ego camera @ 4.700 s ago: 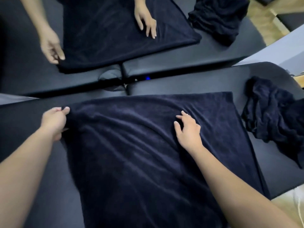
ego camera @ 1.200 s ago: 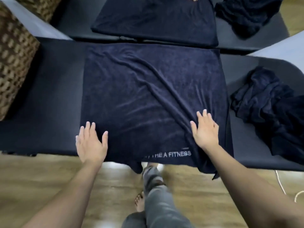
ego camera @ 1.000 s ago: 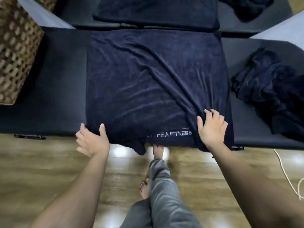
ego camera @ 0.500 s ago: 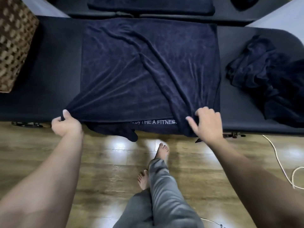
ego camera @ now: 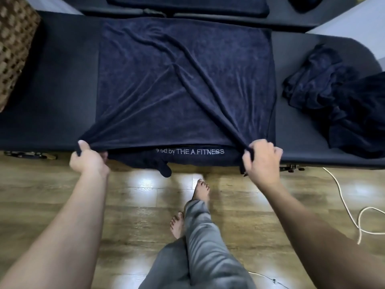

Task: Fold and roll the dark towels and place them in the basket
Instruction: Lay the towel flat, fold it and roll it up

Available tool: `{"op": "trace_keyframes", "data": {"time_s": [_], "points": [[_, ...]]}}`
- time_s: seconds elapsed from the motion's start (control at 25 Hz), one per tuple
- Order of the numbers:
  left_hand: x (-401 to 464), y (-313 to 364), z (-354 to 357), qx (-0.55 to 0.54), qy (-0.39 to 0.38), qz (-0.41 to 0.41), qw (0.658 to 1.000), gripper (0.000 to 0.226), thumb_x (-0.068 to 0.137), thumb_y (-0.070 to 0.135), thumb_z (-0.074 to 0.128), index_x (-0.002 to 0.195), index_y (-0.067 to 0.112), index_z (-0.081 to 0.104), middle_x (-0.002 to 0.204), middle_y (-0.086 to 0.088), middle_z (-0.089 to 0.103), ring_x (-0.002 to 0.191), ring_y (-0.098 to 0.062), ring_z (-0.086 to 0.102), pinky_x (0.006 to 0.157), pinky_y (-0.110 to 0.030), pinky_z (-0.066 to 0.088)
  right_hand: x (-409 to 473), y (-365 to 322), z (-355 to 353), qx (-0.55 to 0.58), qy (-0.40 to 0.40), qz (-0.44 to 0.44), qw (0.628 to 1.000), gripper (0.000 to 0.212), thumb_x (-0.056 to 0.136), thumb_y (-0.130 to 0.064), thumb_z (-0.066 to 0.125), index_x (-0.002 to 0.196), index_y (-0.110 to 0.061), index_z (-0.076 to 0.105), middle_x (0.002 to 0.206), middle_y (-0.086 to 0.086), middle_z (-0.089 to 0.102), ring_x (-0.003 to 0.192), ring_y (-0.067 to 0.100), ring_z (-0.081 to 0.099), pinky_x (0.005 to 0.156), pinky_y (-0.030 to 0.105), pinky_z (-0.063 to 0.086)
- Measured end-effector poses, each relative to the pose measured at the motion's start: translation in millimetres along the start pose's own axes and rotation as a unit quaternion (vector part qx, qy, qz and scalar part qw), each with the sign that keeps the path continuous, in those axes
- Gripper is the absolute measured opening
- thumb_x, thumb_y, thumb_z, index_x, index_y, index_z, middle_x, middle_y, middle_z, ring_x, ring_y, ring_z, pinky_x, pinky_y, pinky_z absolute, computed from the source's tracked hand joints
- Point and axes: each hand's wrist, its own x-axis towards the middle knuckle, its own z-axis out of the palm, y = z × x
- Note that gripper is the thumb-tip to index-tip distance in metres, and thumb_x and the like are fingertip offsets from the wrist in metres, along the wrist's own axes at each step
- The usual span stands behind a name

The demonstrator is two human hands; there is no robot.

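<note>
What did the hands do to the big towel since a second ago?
Both hands were pressing flat; now the left hand and right hand each pinch a near corner of the towel, lifting its edge. The crumpled towels and basket stayed put.

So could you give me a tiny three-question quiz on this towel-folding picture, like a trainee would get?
1. True or false: both hands grip the spread dark navy terry towel at its near edge.
2. Where does the brown woven wicker basket sit: far left or far right?
3. Which word follows "THE A" in the white lettering?

Key:
1. True: left hand and right hand each hold a near corner.
2. Far left.
3. FITNESS.
</note>
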Motion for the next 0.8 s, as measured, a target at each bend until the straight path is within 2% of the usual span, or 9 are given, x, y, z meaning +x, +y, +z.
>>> {"op": "trace_keyframes", "data": {"time_s": [0.16, 0.28, 0.36, 0.44, 0.48, 0.52, 0.64, 0.72, 0.8], "points": [[10, 21, -8, -0.070, 0.004, -0.039, 0.997, 0.030, 0.096, 0.052, 0.060, 0.112, 0.027, 0.056, 0.113, 0.004, 0.071, 0.085, -0.018, 0.071, 0.063, -0.028, 0.056, 8, 7, -30, 0.078, -0.020, 0.112, 0.990, 0.009, 0.098, -0.018, 0.056, 0.102, -0.010, 0.057, 0.096, 0.008, 0.065, 0.085, 0.037, 0.055, 0.086, 0.048, 0.042], [0, -11, -14, -0.003, -0.104, -0.161, 0.981, 0.060, 0.087, 0.073, 0.054, 0.129, 0.030, 0.057, 0.122, 0.006, 0.066, 0.098, -0.018, 0.068, 0.081, -0.039, 0.054, -4, 7, -25, 0.020, -0.064, 0.140, 0.988, 0.019, 0.097, -0.033, 0.059, 0.101, -0.014, 0.056, 0.099, 0.006, 0.059, 0.091, 0.034, 0.055, 0.086, 0.049, 0.043], [-20, -39, -17, 0.037, -0.191, -0.210, 0.958, 0.065, 0.091, 0.069, 0.054, 0.136, 0.023, 0.050, 0.127, 0.005, 0.056, 0.102, -0.016, 0.066, 0.097, -0.043, 0.049, -24, -1, -16, 0.020, -0.054, 0.157, 0.986, 0.026, 0.096, -0.039, 0.060, 0.088, -0.015, 0.056, 0.090, 0.004, 0.056, 0.086, 0.033, 0.055, 0.080, 0.045, 0.043], [-41, -59, -16, 0.058, -0.239, -0.225, 0.943, 0.048, 0.099, 0.057, 0.052, 0.126, 0.018, 0.051, 0.130, 0.004, 0.055, 0.112, -0.017, 0.065, 0.102, -0.038, 0.046, -46, -17, -2, 0.113, -0.077, 0.221, 0.966, 0.043, 0.098, -0.046, 0.056, 0.066, -0.016, 0.052, 0.069, -0.001, 0.055, 0.070, 0.029, 0.056, 0.067, 0.038, 0.041], [-51, -65, -16, 0.064, -0.249, -0.226, 0.940, 0.038, 0.102, 0.052, 0.050, 0.118, 0.018, 0.052, 0.130, 0.004, 0.057, 0.117, -0.018, 0.063, 0.101, -0.037, 0.046, -54, -30, 5, 0.210, -0.115, 0.284, 0.928, 0.049, 0.099, -0.049, 0.053, 0.063, -0.015, 0.056, 0.062, -0.001, 0.058, 0.062, 0.027, 0.056, 0.061, 0.035, 0.040], [-58, -69, -15, 0.060, -0.254, -0.224, 0.939, 0.033, 0.104, 0.048, 0.048, 0.116, 0.018, 0.053, 0.131, 0.004, 0.058, 0.118, -0.019, 0.062, 0.100, -0.035, 0.046, -57, -40, 11, 0.325, -0.145, 0.368, 0.859, 0.049, 0.100, -0.051, 0.053, 0.070, -0.013, 0.065, 0.065, 0.001, 0.065, 0.058, 0.023, 0.057, 0.057, 0.032, 0.039], [-55, -57, -8, 0.011, -0.245, -0.198, 0.949, 0.029, 0.107, 0.042, 0.044, 0.125, 0.020, 0.050, 0.138, 0.002, 0.054, 0.114, -0.018, 0.059, 0.100, -0.034, 0.044, -35, -54, 15, 0.607, -0.098, 0.562, 0.554, 0.046, 0.095, -0.053, 0.060, 0.110, -0.010, 0.065, 0.105, 0.004, 0.070, 0.079, 0.020, 0.063, 0.057, 0.030, 0.043], [-48, -45, -3, -0.035, -0.235, -0.185, 0.954, 0.027, 0.108, 0.037, 0.041, 0.124, 0.018, 0.052, 0.138, -0.001, 0.055, 0.119, -0.019, 0.057, 0.107, -0.036, 0.043, -18, -47, 11, 0.667, -0.024, 0.581, 0.466, 0.034, 0.095, -0.043, 0.065, 0.109, -0.012, 0.063, 0.111, 0.002, 0.064, 0.091, 0.021, 0.062, 0.064, 0.030, 0.045], [-46, -33, -2, -0.085, -0.226, -0.182, 0.953, 0.025, 0.107, 0.032, 0.039, 0.116, 0.015, 0.056, 0.127, -0.002, 0.061, 0.118, -0.022, 0.059, 0.112, -0.039, 0.041, -8, -42, 1, 0.683, 0.029, 0.586, 0.434, 0.020, 0.098, -0.029, 0.063, 0.108, -0.012, 0.063, 0.115, 0.002, 0.064, 0.099, 0.022, 0.063, 0.070, 0.032, 0.048]]}}
